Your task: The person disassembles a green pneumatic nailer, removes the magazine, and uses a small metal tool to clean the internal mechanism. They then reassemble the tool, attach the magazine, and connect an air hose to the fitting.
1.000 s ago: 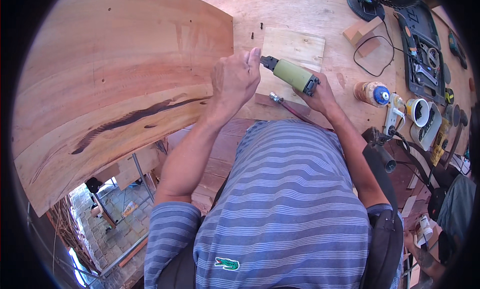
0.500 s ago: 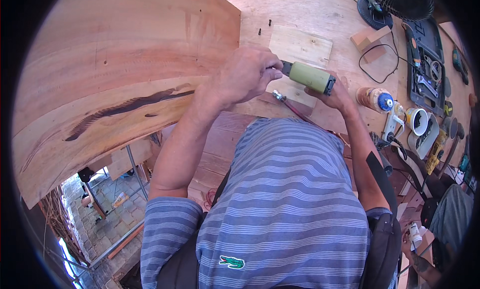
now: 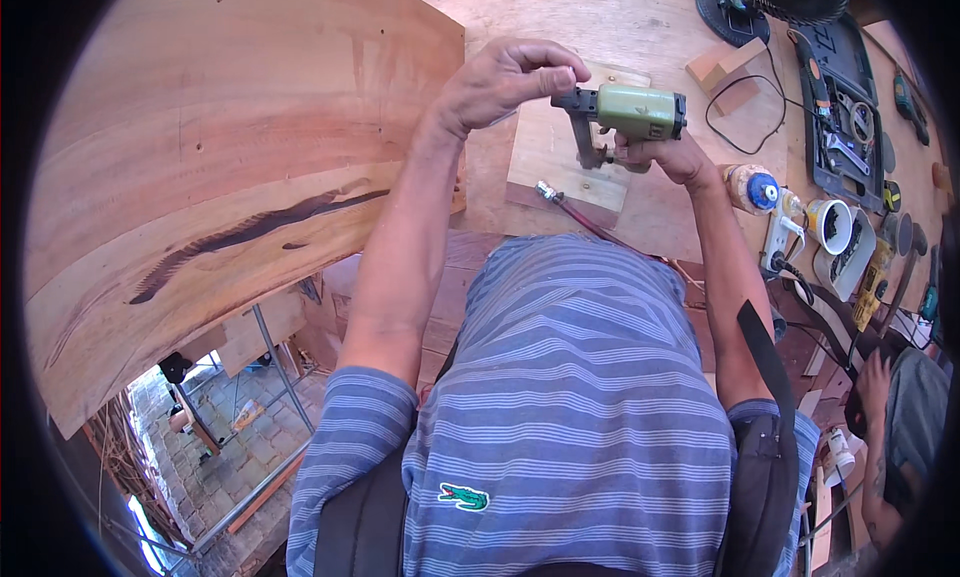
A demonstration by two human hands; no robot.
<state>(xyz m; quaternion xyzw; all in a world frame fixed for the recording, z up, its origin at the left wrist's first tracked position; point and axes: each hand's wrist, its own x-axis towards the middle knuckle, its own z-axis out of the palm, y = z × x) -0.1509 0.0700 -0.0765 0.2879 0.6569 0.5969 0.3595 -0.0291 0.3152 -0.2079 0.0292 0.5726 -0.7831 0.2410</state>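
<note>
A green air nail gun (image 3: 636, 112) with a black nose and magazine is raised over the workbench, lying sideways with its nose to the left. My right hand (image 3: 672, 159) is wrapped round its handle from the right. Close to the nose, my left hand (image 3: 510, 82) has thumb and forefinger pinched together; whether something small sits between them is hidden. Below the gun lies a flat pale board (image 3: 535, 147). A red air hose (image 3: 585, 220) with a metal coupling rests on the board's near edge, apart from the gun.
A large wooden panel (image 3: 250, 107) stands along the left. To the right are wood blocks (image 3: 735, 72), a glue bottle (image 3: 750, 189), a white tub (image 3: 828, 225), an open toolbox (image 3: 845, 127) and a black cord. Another person's arm (image 3: 875, 457) shows at lower right.
The nail gun has turned in my hands, so its handle and magazine now show. My left hand has moved up and away from me, staying near the nose.
</note>
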